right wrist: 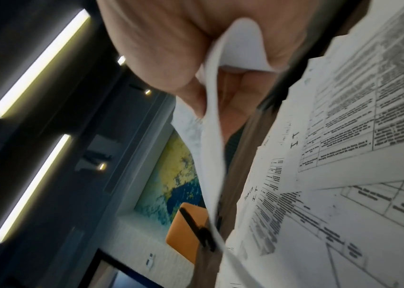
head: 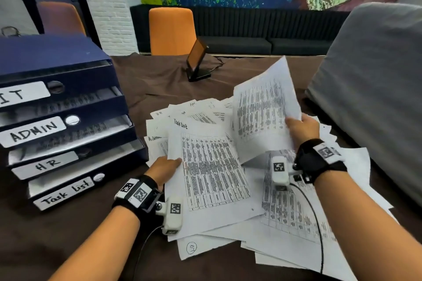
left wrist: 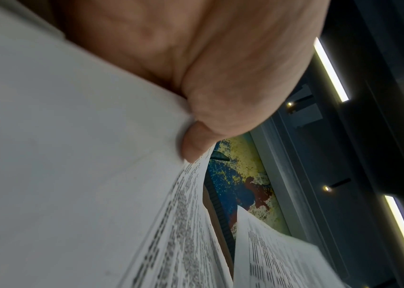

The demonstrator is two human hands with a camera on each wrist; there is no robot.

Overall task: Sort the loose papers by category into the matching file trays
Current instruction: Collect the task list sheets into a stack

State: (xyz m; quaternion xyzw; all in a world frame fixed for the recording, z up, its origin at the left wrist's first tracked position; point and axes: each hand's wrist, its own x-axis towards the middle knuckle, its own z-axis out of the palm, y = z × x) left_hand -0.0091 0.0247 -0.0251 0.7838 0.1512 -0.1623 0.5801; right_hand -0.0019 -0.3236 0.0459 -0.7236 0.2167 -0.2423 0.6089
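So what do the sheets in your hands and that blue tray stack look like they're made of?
Sheet in the left hand: Task List sheet, thin matte printer paper, it bends freely. Sheet in the right hand: lifted sheet, same paper, curling at the grip. Tray stack: rigid dark blue board or plastic, smooth, can't tell which; white handwritten labels.

Both forearms are bare. Each wrist wears a black strap (head: 146, 183) carrying white blocks printed with black square-pattern markers. A white camera unit (head: 279, 172) hangs beneath the right wrist and another (head: 173, 215) beneath the left, each trailing a thin black cable (head: 316, 217).
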